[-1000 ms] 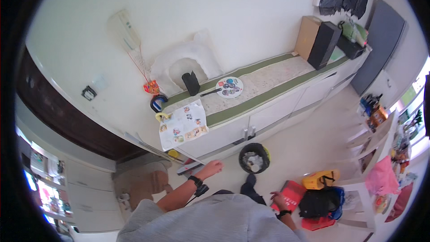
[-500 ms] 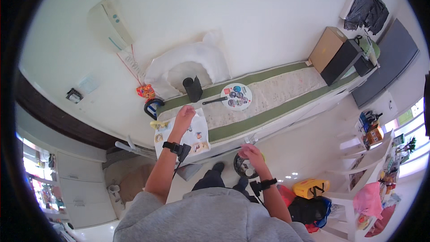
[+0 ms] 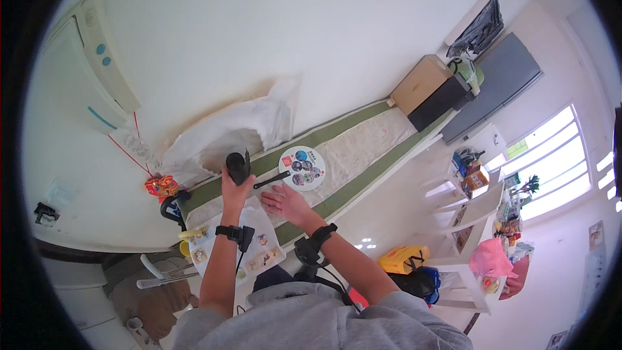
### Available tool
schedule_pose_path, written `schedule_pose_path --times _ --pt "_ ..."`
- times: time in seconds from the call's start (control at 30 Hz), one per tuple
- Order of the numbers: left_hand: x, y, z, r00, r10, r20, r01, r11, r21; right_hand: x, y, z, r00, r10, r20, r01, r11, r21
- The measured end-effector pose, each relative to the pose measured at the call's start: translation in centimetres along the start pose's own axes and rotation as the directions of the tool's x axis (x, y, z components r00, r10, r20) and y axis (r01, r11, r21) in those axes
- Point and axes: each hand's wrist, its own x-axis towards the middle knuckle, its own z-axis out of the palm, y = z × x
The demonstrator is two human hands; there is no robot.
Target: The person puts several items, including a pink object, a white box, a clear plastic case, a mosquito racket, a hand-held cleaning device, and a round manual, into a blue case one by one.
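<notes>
My left hand (image 3: 234, 188) is wrapped round the lower part of a black roll (image 3: 238, 164) with a loose flap along one side. The roll stands upright on a long padded bench (image 3: 363, 142) with green borders. Beside it lies a flat round white hand fan (image 3: 302, 168) printed with colourful pictures, its black handle (image 3: 271, 181) pointing toward the roll. My right hand (image 3: 285, 203) hovers just on the near side of that handle, palm down, fingers stretched and holding nothing. Below my hands a white sheet with small printed pictures (image 3: 264, 240) covers the bench's left end.
Crumpled white plastic (image 3: 227, 126) leans on the wall behind the roll. An orange ornament (image 3: 161, 186) hangs at left. A cardboard box (image 3: 420, 82) and a black box (image 3: 437, 104) stand at the bench's far end. A yellow bag (image 3: 403, 259) sits to the right.
My left hand has reached forward and taken hold of the black roll. My right hand has come up from the near side to the fan's handle. The view has turned.
</notes>
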Motion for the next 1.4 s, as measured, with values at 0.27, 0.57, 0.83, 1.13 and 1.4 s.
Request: schedule_pose_path --times 0.27,0.57,0.83,1.13,1.4 --pt "-0.4 5.4 0.5 0.995 0.026 0.093 -0.017 0.995 -0.096 1.7 1.1 2.0 0.812 -0.577 0.086 0.385 0.420 -0.822" --pt "-1.5 5.3 5.3 0.800 -0.061 0.597 0.036 0.998 0.054 -0.5 -0.7 1.4 0.417 -0.909 0.011 0.137 0.051 -0.989" --pt "0.0 2.1 6.6 0.755 0.194 0.626 -0.559 0.689 0.460 -3.3 -1.3 -0.6 0.500 -0.866 0.021 0.379 0.197 -0.904" --pt "2.6 -2.3 8.1 0.812 -0.038 0.582 -0.537 0.338 0.773 -4.2 -0.8 -0.5 0.515 -0.853 0.086 0.392 0.144 -0.909" --pt "1.4 -1.9 7.1 0.678 0.160 0.718 -0.727 0.292 0.621 -2.3 2.0 -2.9 0.474 -0.876 0.084 0.542 0.215 -0.813"
